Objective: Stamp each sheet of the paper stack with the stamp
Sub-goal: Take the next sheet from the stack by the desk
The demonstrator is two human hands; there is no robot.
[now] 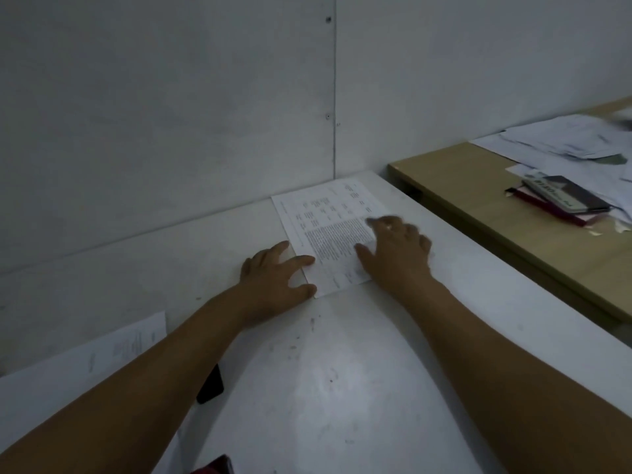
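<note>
Both hands lie flat and empty, left hand (273,275) and right hand (393,249) pressing the printed sheet (328,227) near the table's (325,388) far edge.

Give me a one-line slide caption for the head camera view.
Both hands, left hand and right hand, rest open on a printed sheet on the white table; no stamp held.

Single view, from the head camera I monitor: it looks forward and down over both forearms onto the white desk (342,371), facing the grey wall (164,114) at its far edge. Wide-angle and close, it also takes in a wooden desk (478,200) at right.
</note>
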